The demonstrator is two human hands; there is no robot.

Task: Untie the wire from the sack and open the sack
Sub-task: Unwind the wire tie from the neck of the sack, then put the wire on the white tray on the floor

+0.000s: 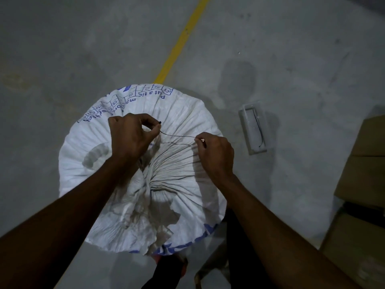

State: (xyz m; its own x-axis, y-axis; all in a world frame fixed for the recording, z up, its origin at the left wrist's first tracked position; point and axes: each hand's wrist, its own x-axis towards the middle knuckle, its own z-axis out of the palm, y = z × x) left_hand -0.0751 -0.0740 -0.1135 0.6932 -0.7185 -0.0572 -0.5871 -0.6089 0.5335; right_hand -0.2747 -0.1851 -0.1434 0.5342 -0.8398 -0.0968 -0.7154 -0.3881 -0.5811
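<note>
Sack [179, 113] fills the middle of the frame, white woven cloth with blue print along its upper edge, standing on a grey concrete floor [83, 49]; its top is gathered into tight pleats running to a bunched neck near the centre. Wire [177, 136] — thin and dark — stretches across the pleats between the two hands. Left hand [130, 136] sits just left of centre, thumb and forefinger pinched on one end of the wire, the other fingers curled; right hand [216, 155], right of centre, pinches the other end the same way. Both forearms come in from the lower corners and cover the sack's lower sides. Yellow line [183, 38] runs from the top of the frame down behind the sack; a pale plastic tray [242, 119] lies on the floor to the right, a dark wire inside it; cardboard boxes [362, 184] crowd the right edge.
</note>
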